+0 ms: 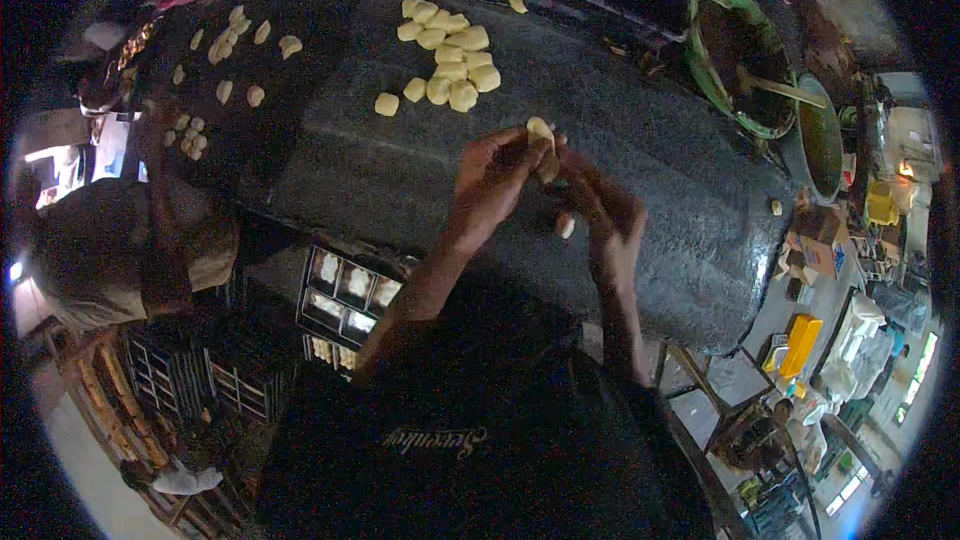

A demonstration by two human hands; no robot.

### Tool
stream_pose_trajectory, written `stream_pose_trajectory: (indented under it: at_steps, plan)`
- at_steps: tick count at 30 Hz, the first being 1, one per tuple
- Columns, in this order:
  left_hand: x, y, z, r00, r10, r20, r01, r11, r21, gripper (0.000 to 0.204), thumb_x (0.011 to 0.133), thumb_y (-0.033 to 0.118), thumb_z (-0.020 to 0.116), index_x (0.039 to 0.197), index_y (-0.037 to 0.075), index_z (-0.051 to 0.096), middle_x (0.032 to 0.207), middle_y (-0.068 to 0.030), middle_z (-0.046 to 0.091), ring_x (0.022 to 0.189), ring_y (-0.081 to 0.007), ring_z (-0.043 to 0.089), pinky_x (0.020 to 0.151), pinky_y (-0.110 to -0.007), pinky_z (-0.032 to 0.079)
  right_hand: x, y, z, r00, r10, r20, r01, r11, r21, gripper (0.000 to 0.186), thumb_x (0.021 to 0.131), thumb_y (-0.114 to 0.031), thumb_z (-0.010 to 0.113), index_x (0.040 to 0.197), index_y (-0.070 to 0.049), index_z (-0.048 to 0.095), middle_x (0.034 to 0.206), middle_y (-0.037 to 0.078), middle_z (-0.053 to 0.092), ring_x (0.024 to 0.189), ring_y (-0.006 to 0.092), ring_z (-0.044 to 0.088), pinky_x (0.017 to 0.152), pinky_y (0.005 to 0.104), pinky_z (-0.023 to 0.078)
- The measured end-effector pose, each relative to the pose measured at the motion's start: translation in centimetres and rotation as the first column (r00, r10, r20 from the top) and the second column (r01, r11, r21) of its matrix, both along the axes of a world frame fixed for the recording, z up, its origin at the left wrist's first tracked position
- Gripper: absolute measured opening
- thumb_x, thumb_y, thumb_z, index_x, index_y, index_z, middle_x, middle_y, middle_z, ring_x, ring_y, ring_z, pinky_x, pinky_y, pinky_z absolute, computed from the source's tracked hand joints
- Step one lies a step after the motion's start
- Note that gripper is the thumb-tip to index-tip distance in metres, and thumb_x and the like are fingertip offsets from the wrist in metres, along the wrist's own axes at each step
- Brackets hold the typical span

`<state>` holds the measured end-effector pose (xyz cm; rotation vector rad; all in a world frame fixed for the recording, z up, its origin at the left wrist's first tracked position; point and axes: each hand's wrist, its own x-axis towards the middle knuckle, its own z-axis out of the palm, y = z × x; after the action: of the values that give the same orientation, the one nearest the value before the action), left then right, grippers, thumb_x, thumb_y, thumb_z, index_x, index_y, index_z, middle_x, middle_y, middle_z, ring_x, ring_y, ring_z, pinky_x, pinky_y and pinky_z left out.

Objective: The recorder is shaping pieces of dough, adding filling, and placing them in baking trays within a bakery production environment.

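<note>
Both my hands meet above the dark worktable (370, 165), pinching a small pale dough piece (540, 129) between their fingertips. My left hand (492, 165) has its fingers closed around the dough's left side. My right hand (603, 205) closes on it from the right, its fingers partly hidden in shadow. Another small dough piece (566, 226) shows beside my right hand; whether it lies on the table or touches the hand I cannot tell. Beyond my hands, a cluster of cut dough pieces (450, 55) lies on the table, with a loose dough piece (387, 104) at its left.
More dough pieces (225, 92) lie at the far left, near another person (130, 250). A green-rimmed basin (693, 60) with a wooden stick (785, 90) and a bucket (819, 155) stand at the right. Sectioned baking tins (350, 285) sit below the table's near edge.
</note>
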<state>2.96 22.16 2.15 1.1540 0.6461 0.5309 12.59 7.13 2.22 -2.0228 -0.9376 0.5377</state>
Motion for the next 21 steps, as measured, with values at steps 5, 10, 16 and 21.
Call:
stream_pose_trajectory:
  at_steps: [5, 10, 16, 21]
  plan:
    - [-0.8, 3.2, 2.4, 0.994, -0.102, 0.043, 0.109, 0.974, -0.201, 0.024, 0.094, 0.017, 0.062, 0.109, 0.0, 0.066, 0.1, -0.0089, 0.069, 0.089, -0.0123, 0.065, 0.079, -0.025, 0.051, 0.6, 2.3, 4.5, 0.869, 0.191, 0.456, -0.243, 0.968, 0.058, 0.044, 0.077, 0.0, 0.069, 0.12, -0.009, 0.065, 0.119, 0.012, 0.063, 0.102, 0.0286, 0.062, 0.082, 0.0384, 0.054]
    - [-0.4, 3.5, 5.0, 0.92, -0.347, 0.183, 0.38, 0.903, -0.202, 0.025, 0.094, 0.019, 0.061, 0.11, 0.0, 0.067, 0.105, -0.0087, 0.069, 0.094, -0.0136, 0.064, 0.083, -0.029, 0.052, 3.0, 2.4, 6.0, 0.666, 0.46, 0.588, -0.569, 0.822, 0.002, 0.047, 0.068, 0.006, 0.069, 0.113, -0.004, 0.066, 0.115, 0.013, 0.062, 0.101, 0.0294, 0.062, 0.082, 0.0388, 0.055]
    - [-3.4, 0.4, 3.9, 0.942, -0.228, 0.248, 0.204, 0.972, 0.12, 0.021, 0.093, 0.009, 0.061, 0.11, -0.001, 0.067, 0.106, -0.0089, 0.069, 0.09, -0.0133, 0.065, 0.08, -0.028, 0.053, 0.9, 0.8, 8.0, 0.707, 0.387, 0.592, -0.573, 0.804, 0.159, 0.04, 0.067, 0.01, 0.069, 0.104, -0.003, 0.07, 0.107, 0.01, 0.065, 0.092, 0.0256, 0.066, 0.077, 0.0347, 0.055]
    - [-4.3, -5.0, 8.2, 0.959, -0.269, 0.089, 0.246, 0.947, 0.206, 0.02, 0.089, 0.0, 0.061, 0.107, -0.001, 0.069, 0.101, -0.0104, 0.07, 0.09, -0.0128, 0.065, 0.081, -0.027, 0.054, 0.2, -3.7, 10.7, 0.726, 0.3, 0.618, -0.552, 0.79, 0.265, 0.037, 0.069, 0.013, 0.068, 0.1, -0.006, 0.072, 0.099, 0.007, 0.065, 0.086, 0.0227, 0.066, 0.072, 0.0321, 0.055]
